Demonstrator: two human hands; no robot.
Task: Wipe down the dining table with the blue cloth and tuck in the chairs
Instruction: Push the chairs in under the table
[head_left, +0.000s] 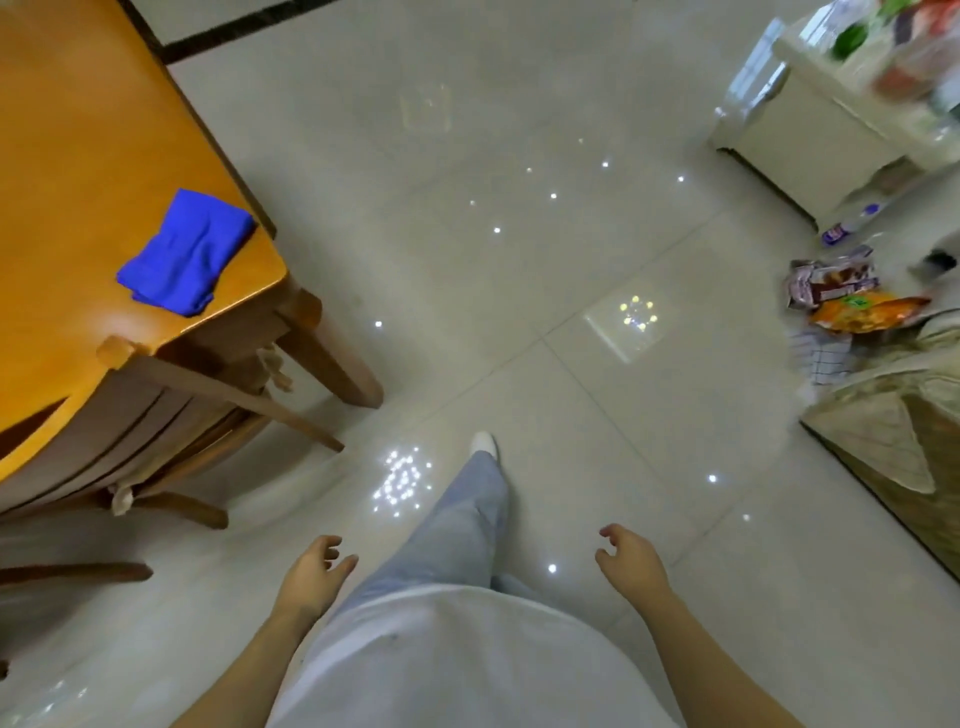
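Blue cloth (187, 254) lies folded on the dining table (78, 130), at the table's near right corner, just beside the edge. Nothing touches it. Wiping not yet begun, by the look of it.

Risks:
- Cloth is close to the corner, so a sloppy grab or sideways swipe could push it off onto the floor (519, 234).
- Floor is glossy with glare spots, and one foot is forward; it may be slippery.
- Legs of the chair (156, 415) stick out from under the table near the walking line, so a toe could catch on them when stepping left.
- Snack bags (852, 301) lie on the floor far right, well apart from the path, so low risk.

Hands:
- Left hand (311, 571) is low in front of the torso, forearm reaching forward, fingers loosely curled, holding nothing.
- Right hand (631, 561) is in the same pose, fingers slack and half-bent, empty.
- Both are well apart from the cloth, with the left hand on the nearer side for the reach.
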